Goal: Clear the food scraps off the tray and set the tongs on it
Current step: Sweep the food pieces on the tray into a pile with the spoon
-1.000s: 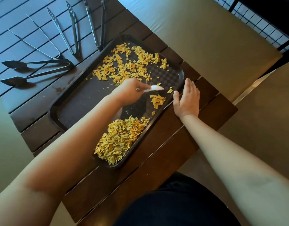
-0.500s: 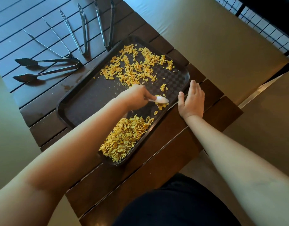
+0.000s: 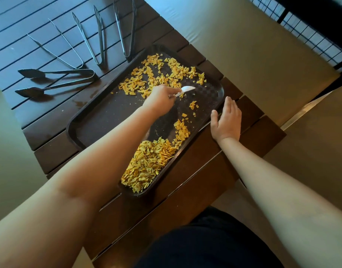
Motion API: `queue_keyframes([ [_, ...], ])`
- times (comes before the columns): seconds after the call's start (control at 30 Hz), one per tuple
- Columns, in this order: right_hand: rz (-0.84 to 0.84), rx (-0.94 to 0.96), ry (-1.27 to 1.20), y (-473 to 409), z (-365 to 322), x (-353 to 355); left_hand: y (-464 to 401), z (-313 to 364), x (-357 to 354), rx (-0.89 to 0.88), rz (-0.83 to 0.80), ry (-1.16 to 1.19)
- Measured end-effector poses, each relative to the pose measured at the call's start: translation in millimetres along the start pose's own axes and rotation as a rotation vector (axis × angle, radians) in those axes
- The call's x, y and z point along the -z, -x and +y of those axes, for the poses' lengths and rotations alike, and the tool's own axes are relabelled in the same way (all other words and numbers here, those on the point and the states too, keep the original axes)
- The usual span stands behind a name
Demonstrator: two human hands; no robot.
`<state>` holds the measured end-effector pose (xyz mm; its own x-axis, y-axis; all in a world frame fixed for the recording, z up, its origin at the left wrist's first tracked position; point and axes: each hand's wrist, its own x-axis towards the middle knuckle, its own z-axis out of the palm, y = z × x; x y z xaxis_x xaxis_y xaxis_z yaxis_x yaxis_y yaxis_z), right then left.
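Curled left-hand fingers [image 3: 167, 94] pinch a white plastic knife [image 3: 187, 89] pointing far-right over the scattered food scraps [image 3: 158, 74], while the right hand [image 3: 226, 120] lies flat against the dark tray [image 3: 100, 120] rim, four tongs [image 3: 100, 37] fanned on the slatted table [image 3: 50, 144] beyond.

Head cam, steep down, close over tray [image 3: 80, 120].

Both forearms bare, no sleeves; dark clothing [image 3: 210, 242] at lap.
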<state>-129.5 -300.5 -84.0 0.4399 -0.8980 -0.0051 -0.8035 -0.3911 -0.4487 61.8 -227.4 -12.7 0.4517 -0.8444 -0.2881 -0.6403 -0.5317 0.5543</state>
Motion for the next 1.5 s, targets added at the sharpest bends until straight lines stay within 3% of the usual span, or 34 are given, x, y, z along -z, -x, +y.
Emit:
queue_keyframes([
  [0.43, 0.001, 0.002, 0.015, -0.2, 0.9, -1.2, 41.9, -25.5, 5.9, -0.002, -0.242, -0.045],
  [0.67, -0.005, -0.005, 0.02, 0.1, 0.4, -1.2, 32.0, -19.3, -0.4, -0.089, -0.05, -0.025],
  [0.9, 0.003, -0.004, 0.026, -0.2, 0.4, -0.5, 46.0, -8.0, -5.1, -0.131, -0.196, -0.107],
  [1.1, 0.013, 0.005, 0.021, -0.6, 1.8, -1.2, 75.6, -44.9, 7.1, -0.038, -0.268, -0.111],
  [1.3, 0.016, 0.003, 0.026, 0.9, 0.5, -1.1, 91.2, -60.7, 20.3, -0.036, -0.24, -0.099],
  [1.5, 0.008, -0.004, 0.028, 0.8, 0.4, 0.3, 67.1, -45.6, 13.9, -0.011, 0.0, 0.042],
])
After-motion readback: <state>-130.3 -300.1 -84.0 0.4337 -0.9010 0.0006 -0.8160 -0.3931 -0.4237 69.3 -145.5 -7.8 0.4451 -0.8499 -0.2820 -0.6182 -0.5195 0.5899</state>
